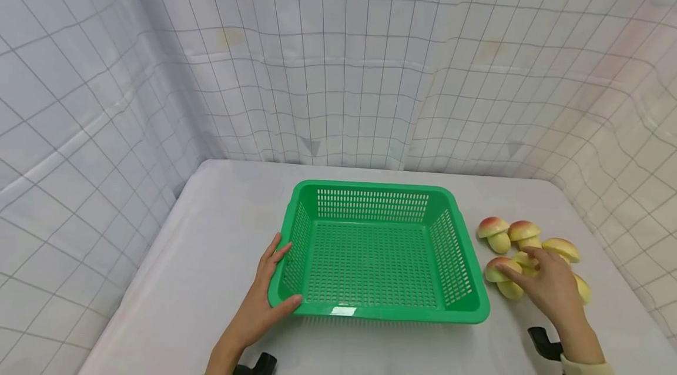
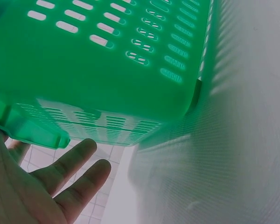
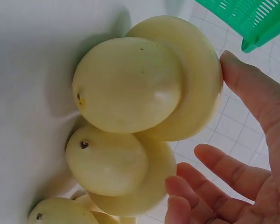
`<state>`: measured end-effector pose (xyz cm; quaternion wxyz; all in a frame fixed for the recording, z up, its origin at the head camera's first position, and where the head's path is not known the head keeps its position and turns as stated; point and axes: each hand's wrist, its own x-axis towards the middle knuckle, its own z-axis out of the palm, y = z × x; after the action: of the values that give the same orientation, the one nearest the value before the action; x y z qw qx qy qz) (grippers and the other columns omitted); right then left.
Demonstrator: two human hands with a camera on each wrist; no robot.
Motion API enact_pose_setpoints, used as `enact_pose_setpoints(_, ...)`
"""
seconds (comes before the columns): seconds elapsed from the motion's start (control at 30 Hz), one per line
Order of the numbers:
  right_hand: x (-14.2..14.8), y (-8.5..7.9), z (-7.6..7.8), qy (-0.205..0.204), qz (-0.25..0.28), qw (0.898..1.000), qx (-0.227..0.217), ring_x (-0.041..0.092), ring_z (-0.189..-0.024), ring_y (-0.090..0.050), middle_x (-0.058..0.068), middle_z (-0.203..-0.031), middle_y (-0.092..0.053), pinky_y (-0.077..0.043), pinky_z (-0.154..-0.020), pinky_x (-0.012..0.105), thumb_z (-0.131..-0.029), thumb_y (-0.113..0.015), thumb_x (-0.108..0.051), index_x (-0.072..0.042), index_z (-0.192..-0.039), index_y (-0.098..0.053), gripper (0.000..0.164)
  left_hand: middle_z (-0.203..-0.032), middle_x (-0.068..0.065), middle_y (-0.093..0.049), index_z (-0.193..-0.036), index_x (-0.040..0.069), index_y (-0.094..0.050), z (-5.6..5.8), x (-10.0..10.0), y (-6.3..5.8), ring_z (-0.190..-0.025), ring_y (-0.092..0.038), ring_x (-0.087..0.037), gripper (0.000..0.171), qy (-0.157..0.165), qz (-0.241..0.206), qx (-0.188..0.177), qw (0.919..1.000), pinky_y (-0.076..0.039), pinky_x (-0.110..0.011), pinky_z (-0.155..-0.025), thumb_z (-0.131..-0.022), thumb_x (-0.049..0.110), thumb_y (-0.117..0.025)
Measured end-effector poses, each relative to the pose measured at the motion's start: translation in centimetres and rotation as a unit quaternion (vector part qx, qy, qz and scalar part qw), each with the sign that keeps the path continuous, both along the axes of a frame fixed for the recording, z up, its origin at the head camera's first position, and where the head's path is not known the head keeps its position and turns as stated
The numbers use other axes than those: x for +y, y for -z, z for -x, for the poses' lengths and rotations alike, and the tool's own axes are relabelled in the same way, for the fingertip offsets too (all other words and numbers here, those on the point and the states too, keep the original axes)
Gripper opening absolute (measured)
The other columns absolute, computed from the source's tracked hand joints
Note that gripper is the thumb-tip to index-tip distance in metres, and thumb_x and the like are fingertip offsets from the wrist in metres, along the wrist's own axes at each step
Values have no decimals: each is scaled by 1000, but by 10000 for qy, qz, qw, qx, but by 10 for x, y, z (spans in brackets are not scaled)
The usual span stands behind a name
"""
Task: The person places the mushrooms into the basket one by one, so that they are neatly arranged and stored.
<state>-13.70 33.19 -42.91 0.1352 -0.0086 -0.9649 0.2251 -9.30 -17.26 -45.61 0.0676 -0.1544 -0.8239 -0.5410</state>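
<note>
A green plastic basket [image 1: 370,311] with slotted walls stands on the white table. My left hand [image 1: 259,307] rests at its near left corner, thumb over the front rim and fingers spread along the left rim. The left wrist view shows two straight fingers [image 2: 84,186] beside the basket wall. To the right, my right hand [image 1: 552,287] is over a group of toy mushrooms with yellow stems and reddish caps. Its thumb touches or nearly touches the cap of the nearest mushroom [image 3: 126,84]; the other fingers lie loosely by a second mushroom [image 3: 107,161], wrapped around neither.
More toy mushrooms, one [image 1: 494,234] at the back left of the group, lie close to the basket's right side. The white table [image 1: 174,293] extends to the left of the basket. A white grid-patterned curtain [image 1: 349,69] surrounds the table at the back and sides.
</note>
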Motion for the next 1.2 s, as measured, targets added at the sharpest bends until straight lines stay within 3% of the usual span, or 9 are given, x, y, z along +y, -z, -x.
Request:
enact_pose_setpoints(0.3,-1,5,-1,54,78,9999,-102,43,-92,-52,29,-112,-50,-43,-67,53,-78,-74,-48,12,-118,-56,74,-158,4,-2,-150,23,-26,1,-2,2,-141,-4,-26,85,21,10,83,10000,-22,-68,-94,-79,16,-72)
enact_pose_setpoints(0.57,-5,9,-5,51,43,9995,-302,31,-84,-52,22,-100,-55,-40,-60,37,-79,-72,-50,8,-113,-60,68,-158,4,-2,-150,22,-26,1,-2,4,-141,-3,-26,85,48,-27,58,10000,-21,-69,-94,-79,16,-72)
enact_pose_setpoints(0.77,-8,12,-7,54,116,9986,-505,28,-83,-55,18,-97,-61,-43,-63,38,-78,-72,-52,6,-113,-60,68,-158,4,-1,-150,23,-25,2,-2,3,-141,-2,-26,85,83,-57,11,9999,-19,-70,-94,-80,16,-71)
enact_pose_setpoints(0.97,-8,14,-8,64,103,9959,-895,24,-75,-50,7,-84,-56,-38,-58,34,-79,-68,-56,1,-112,-59,66,-158,5,-1,-150,24,-25,3,-2,3,-141,-2,-26,84,69,-30,20,10000,-19,-71,-94,-80,17,-71)
enact_pose_setpoints(1.2,-8,18,-9,55,13,9970,-766,24,-73,-49,6,-82,-53,-37,-58,34,-80,-68,-55,0,-110,-58,63,-157,7,-1,-150,25,-26,3,-2,4,-141,-3,-25,84,27,-5,-32,10000,-20,-69,-94,-80,18,-71)
